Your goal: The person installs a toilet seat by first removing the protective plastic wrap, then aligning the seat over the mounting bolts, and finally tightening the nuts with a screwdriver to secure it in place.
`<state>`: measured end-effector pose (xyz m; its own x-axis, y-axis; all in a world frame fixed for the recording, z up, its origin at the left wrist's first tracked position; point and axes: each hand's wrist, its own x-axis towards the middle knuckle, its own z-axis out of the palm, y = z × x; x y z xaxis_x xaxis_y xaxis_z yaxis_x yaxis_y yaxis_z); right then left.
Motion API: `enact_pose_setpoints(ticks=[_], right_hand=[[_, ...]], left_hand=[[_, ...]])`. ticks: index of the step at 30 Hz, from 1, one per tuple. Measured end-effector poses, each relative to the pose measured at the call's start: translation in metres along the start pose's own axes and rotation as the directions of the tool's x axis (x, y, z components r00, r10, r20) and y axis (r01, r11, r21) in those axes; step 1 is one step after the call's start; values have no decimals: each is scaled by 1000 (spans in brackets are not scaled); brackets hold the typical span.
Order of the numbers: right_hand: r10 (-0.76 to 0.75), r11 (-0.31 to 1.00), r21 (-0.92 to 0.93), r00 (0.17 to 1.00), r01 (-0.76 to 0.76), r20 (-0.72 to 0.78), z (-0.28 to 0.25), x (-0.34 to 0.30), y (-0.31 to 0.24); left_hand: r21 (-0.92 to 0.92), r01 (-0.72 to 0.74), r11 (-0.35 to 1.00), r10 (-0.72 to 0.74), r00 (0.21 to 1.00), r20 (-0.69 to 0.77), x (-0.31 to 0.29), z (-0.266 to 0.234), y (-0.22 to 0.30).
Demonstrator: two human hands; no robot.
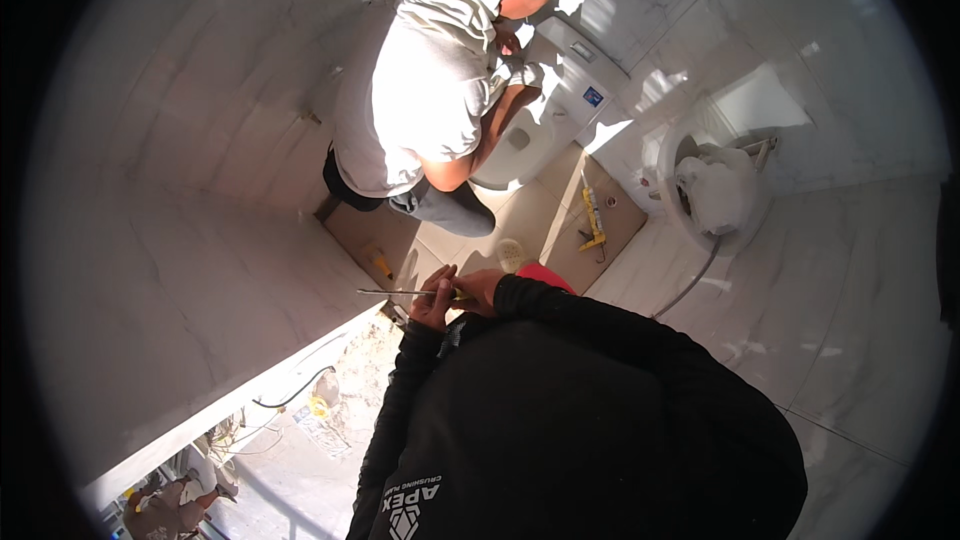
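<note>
My left hand (432, 302) and my right hand (479, 288) meet close in front of my chest, both in black sleeves. Between them they hold a long thin metal tool (392, 291) whose shaft points left. A bit of yellow handle (461, 297) shows at my right hand. My left hand's fingers close round the shaft near the handle. The tool's tip hangs free above the brown floor (530, 210).
Another person in a white shirt (425, 90) bends over a white toilet (565, 90) ahead. A yellow caulking gun (594, 222) and a yellow tool (380, 262) lie on the floor. A white bucket (668, 155) stands right. Tiled walls close in on both sides.
</note>
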<state>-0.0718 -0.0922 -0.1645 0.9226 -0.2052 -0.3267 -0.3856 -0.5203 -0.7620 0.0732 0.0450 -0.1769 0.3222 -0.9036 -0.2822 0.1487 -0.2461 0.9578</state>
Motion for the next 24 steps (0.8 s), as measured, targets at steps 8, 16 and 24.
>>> enact_pose_setpoints(ticks=[8,16,24], right_hand=[[-50,965,-260,999,46,-6,-17,-16,53],[-167,920,-289,932,264,320,-14,24,85],[-220,817,-361,822,450,526,88,157,-47]], left_hand=[[482,454,750,-337,888,-312,-85,-26,-32],[-166,629,759,-538,463,-704,-238,-4,-85],[-404,-185,896,-409,12,-912,-310,-131,-103]])
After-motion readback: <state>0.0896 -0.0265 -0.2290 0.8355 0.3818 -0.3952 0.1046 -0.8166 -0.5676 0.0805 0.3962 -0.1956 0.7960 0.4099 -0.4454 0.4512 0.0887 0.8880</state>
